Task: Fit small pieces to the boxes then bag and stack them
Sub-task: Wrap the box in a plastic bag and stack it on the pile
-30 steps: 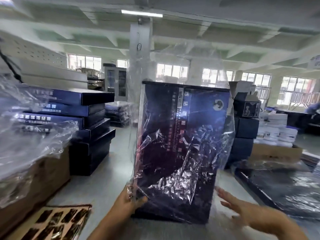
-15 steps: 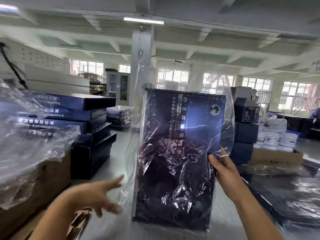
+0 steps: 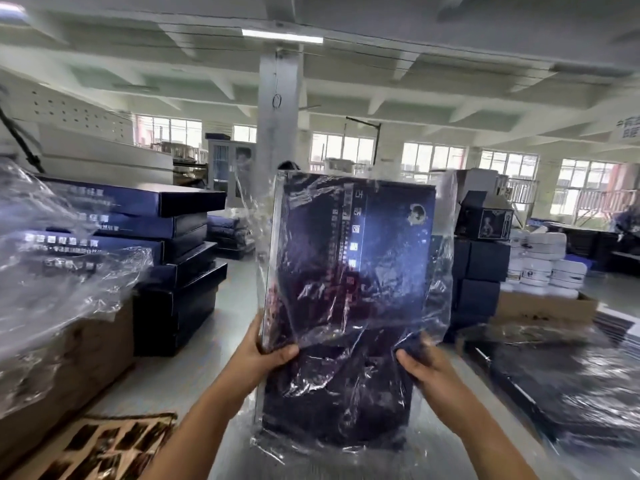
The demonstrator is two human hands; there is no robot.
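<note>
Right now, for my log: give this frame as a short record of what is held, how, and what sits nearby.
Held: dark box, upright, inside a clear bag
Left hand: grips the bagged box's left edge
Right hand: grips its right side
Far left: stack of dark boxes
Bottom left: small pieces laid out flat

The box [image 3: 353,271] stands upright inside a bag [image 3: 441,306] over the table [image 3: 166,386], with the left hand [image 3: 263,358] at its left edge and the right hand [image 3: 426,368] at its right edge. Left of the box sits a stack of flat boxes [image 3: 180,258]. Nearer on that side is a carton [image 3: 69,358] under loose film [image 3: 52,271]. A sheet of small pieces [image 3: 114,448] lies below-left of the box. A pillar [image 3: 278,109] rises behind it. To its right, small boxes [image 3: 481,271] are piled up, with tubs [image 3: 550,265] beyond them.
</note>
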